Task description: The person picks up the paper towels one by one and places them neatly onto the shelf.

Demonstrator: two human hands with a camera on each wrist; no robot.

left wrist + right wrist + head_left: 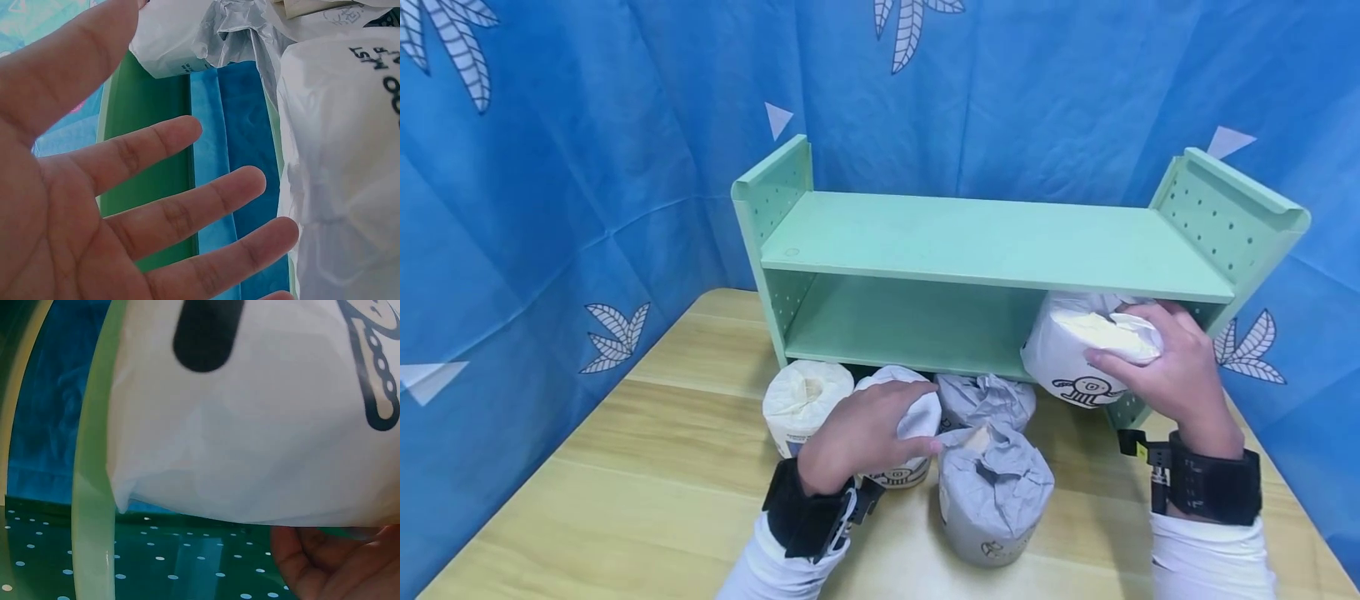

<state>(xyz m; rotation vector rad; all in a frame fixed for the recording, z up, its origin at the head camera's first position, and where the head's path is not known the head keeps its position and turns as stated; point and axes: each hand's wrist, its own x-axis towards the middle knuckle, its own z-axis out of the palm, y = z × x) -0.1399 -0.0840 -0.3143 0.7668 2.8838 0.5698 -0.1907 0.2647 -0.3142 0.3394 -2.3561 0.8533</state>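
My right hand [1176,362] grips a toilet roll wrapped in white paper [1056,354], thumb at its torn top, in front of the right end of the green shelf's lower level. The right wrist view shows the roll's printed paper side close up, with curled fingers [337,559] at its lower edge. Spread and fairly straight, the fingers of my left hand [861,425] reach over another wrapped roll [921,417] on the table. Beside that hand stand a cream-topped roll [805,392] to the left and a crumpled grey-white roll [996,492] to the right.
A green two-level shelf [985,242] with perforated side panels stands at the back of the wooden table [647,483]. One more wrapped roll [988,400] sits below the shelf's front edge. A blue patterned curtain [625,125] hangs behind and at the sides.
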